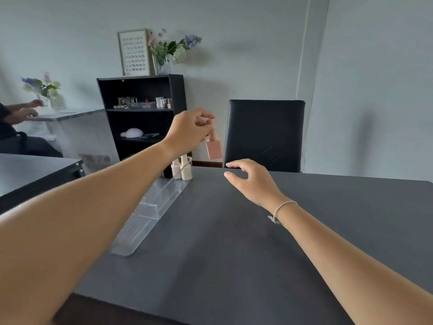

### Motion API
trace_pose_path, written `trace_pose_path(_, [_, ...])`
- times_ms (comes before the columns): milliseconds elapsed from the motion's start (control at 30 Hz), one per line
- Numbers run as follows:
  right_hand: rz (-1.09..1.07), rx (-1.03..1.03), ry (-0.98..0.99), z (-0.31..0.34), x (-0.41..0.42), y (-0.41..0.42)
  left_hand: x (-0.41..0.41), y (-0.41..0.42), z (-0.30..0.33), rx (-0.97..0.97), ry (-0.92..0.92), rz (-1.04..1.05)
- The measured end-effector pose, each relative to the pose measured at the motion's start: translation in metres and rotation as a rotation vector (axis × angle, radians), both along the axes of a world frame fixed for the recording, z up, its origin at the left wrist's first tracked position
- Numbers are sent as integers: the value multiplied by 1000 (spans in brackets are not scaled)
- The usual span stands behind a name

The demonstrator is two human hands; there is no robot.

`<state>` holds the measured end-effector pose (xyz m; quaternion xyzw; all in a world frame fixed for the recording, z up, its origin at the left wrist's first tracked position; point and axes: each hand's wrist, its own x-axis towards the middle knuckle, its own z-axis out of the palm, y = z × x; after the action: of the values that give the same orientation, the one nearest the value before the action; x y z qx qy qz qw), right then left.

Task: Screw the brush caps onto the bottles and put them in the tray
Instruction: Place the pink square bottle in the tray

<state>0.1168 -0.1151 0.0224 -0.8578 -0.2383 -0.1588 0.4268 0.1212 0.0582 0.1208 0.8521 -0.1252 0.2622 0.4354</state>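
My left hand [191, 129] grips a pink square bottle [214, 149] by its cap, so the bottle hangs in the air above the far end of the table. A long clear tray [150, 214] lies on the dark table and runs from near left to far middle. Two pale capped bottles [182, 169] stand upright at the tray's far end, below and left of the pink bottle. My right hand [251, 180] hovers over the table to the right of the tray, fingers apart and holding nothing.
A black chair [264, 134] stands behind the table's far edge. A black shelf unit [143, 113] with small bottles is against the wall. At far left a person sits at another table [68, 113]. A second dark tabletop [30, 170] adjoins on the left.
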Motion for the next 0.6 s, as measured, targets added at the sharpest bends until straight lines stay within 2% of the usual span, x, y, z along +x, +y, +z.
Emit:
trace_pose_path(233, [268,-42,-69,11,-6,91,-17,88,8,13,-12,148])
trace_pose_path(500, [319,-105,-83,3,6,123,-18,152,-11,25,25,255])
trace_pose_path(600, [338,-47,-98,2,0,122,-20,160,-16,34,46,278])
